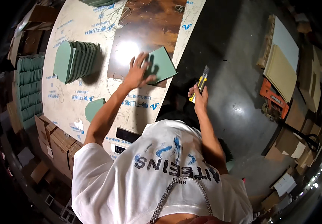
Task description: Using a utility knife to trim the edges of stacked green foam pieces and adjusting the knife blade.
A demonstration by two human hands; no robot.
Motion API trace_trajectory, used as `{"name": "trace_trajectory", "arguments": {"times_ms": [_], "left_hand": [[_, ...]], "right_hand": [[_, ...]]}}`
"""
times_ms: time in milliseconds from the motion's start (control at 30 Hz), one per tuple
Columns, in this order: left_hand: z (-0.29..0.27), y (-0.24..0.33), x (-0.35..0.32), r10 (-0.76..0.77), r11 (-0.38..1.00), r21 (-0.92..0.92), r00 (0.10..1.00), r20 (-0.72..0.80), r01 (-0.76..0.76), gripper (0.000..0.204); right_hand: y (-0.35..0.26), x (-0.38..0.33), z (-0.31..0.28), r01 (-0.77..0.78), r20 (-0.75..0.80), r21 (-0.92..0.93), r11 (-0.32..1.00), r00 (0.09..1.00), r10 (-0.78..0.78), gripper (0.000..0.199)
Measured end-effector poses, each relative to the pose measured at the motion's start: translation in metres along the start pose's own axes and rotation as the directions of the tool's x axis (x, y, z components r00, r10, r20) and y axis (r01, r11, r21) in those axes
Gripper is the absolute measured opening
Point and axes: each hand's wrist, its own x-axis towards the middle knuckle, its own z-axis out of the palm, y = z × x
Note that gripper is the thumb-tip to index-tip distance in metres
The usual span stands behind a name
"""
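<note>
My left hand (pixel 137 72) is spread open at the left edge of a flat green panel (pixel 162 66), its fingers partly over it. Whether the palm presses on the panel or hovers just above cannot be made out. The panel lies tilted on a dark brown glossy board (pixel 146 33), with one corner reaching past the table's right edge. Out over the floor, my right hand (pixel 199 96) grips a yellow utility knife (pixel 202 80), its tip pointing away from me. Left of my left hand stands a row of green round-ended panels (pixel 76 61), and a single green piece (pixel 93 109) lies partly behind my forearm.
The pale printed table covering (pixel 65 108) holds loose string (pixel 112 16) at the far side and a black phone-like object (pixel 127 134) near my body. Green stacks (pixel 30 89) and cardboard boxes (pixel 58 143) stand at left. An orange pallet jack (pixel 273 98) with pale boards stands at right.
</note>
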Motion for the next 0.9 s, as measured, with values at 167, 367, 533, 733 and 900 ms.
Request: {"name": "trace_trajectory", "arguments": {"times_ms": [167, 367, 533, 733, 900], "left_hand": [[0.055, 0.019, 0.062, -0.295, 0.954, -0.05, 0.889, -0.351, 0.297, 0.059], [0.067, 0.062, 0.063, -0.276, 0.958, -0.023, 0.902, -0.333, 0.284, 0.043], [0.067, 0.063, 0.064, -0.328, 0.941, -0.031, 0.886, -0.328, 0.337, 0.04], [0.067, 0.063, 0.065, -0.328, 0.94, -0.011, 0.893, -0.307, 0.342, 0.04], [0.067, 0.062, 0.065, -0.32, 0.941, 0.005, 0.894, -0.314, 0.339, 0.04]], "right_hand": [[-0.038, -0.014, 0.016, -0.008, 0.115, -0.399, 0.917, 0.992, 0.059, 0.021], [-0.054, -0.021, 0.015, 0.206, 0.232, -0.867, 0.455, 0.973, 0.003, 0.035], [-0.08, -0.032, 0.032, 0.15, 0.227, -0.935, 0.32, 0.95, 0.216, 0.035], [-0.093, -0.035, 0.051, 0.058, 0.164, -0.958, 0.28, 0.914, 0.371, 0.028], [-0.094, -0.031, 0.055, 0.052, 0.141, -0.975, 0.214, 0.895, 0.423, 0.029]]}}
